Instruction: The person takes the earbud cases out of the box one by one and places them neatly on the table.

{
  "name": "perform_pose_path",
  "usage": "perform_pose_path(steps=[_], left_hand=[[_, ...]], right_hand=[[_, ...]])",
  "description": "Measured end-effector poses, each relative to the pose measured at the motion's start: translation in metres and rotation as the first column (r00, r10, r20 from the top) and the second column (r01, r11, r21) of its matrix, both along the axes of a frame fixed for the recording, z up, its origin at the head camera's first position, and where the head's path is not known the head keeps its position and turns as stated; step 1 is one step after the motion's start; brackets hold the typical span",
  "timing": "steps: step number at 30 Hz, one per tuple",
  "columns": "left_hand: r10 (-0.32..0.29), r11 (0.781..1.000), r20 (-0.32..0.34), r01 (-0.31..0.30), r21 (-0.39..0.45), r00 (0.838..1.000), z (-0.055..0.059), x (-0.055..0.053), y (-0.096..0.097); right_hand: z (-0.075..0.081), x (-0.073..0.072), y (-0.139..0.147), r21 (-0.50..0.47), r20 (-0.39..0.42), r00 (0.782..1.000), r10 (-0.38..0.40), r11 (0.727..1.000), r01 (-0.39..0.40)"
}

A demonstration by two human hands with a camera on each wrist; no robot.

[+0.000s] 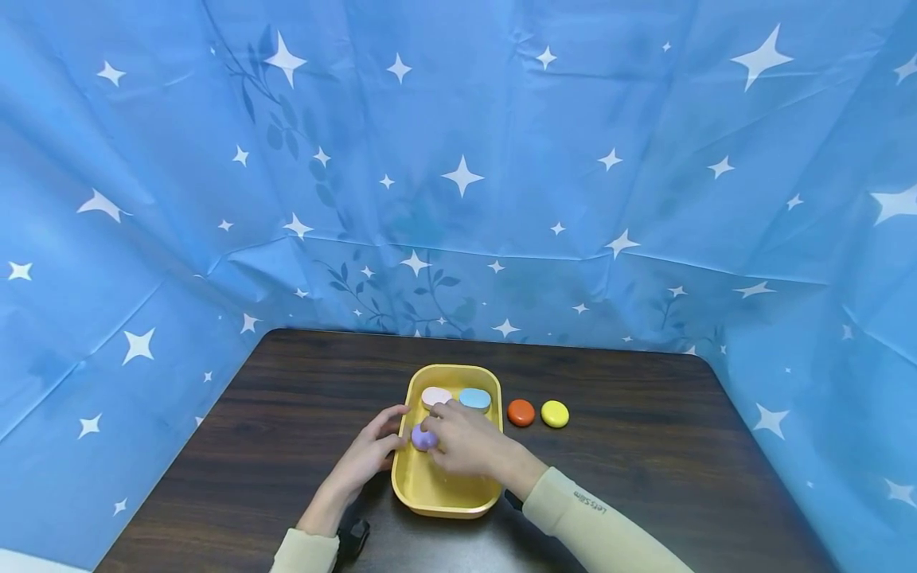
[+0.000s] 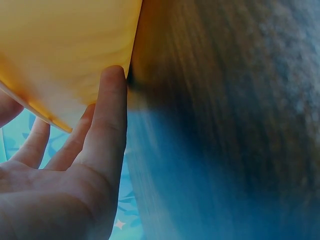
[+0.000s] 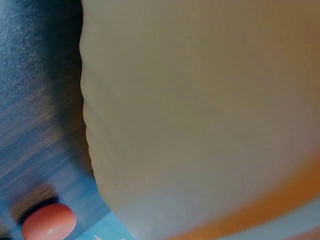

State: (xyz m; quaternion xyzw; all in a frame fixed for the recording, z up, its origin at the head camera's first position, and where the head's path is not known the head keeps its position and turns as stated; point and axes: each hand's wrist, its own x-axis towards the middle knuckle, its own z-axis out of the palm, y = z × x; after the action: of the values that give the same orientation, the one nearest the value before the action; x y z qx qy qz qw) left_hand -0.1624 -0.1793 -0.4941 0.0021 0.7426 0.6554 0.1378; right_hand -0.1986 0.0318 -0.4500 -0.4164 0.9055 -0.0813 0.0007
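A yellow tray [image 1: 447,505] stands on the dark table in the head view. My left hand [image 1: 368,454] is at its left side, fingertips touching the rim. In the left wrist view, fairly straight fingers [image 2: 114,100] rest against the tray's outer wall [image 2: 65,45]. My right hand [image 1: 466,438] reaches into the tray and pinches a smooth purple round piece [image 1: 423,438]; its fingers partly cover the piece. Behind it in the tray lie a pale pink oval piece [image 1: 435,396] and a light blue oval piece [image 1: 475,399]. The right wrist view does not show the right hand's fingertips.
A red-orange round piece [image 1: 520,413] and a yellow round piece [image 1: 555,414] lie on the table [image 1: 645,446], right of the tray. A blue curtain with white stars [image 1: 458,119] hangs behind the table.
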Motion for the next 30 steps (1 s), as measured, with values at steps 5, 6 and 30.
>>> perform_pose_path(steps=[5, 6, 30], left_hand=[[-0.003, 1.0, 0.002, 0.003, -0.01, 1.0, 0.0, 0.0, 0.0], [-0.006, 1.0, 0.001, 0.006, -0.012, 1.0, 0.0, 0.0, 0.0], [-0.011, 1.0, -0.009, 0.011, -0.023, 1.0, -0.002, -0.001, -0.001]], right_hand=[[-0.004, 0.0, -0.002, 0.03, -0.009, 1.0, 0.005, 1.0, -0.005], [-0.005, 0.0, -0.002, 0.036, -0.005, 1.0, 0.004, 0.999, -0.004], [-0.022, -0.002, -0.008, 0.053, 0.028, 0.998, 0.06, 0.997, -0.062]])
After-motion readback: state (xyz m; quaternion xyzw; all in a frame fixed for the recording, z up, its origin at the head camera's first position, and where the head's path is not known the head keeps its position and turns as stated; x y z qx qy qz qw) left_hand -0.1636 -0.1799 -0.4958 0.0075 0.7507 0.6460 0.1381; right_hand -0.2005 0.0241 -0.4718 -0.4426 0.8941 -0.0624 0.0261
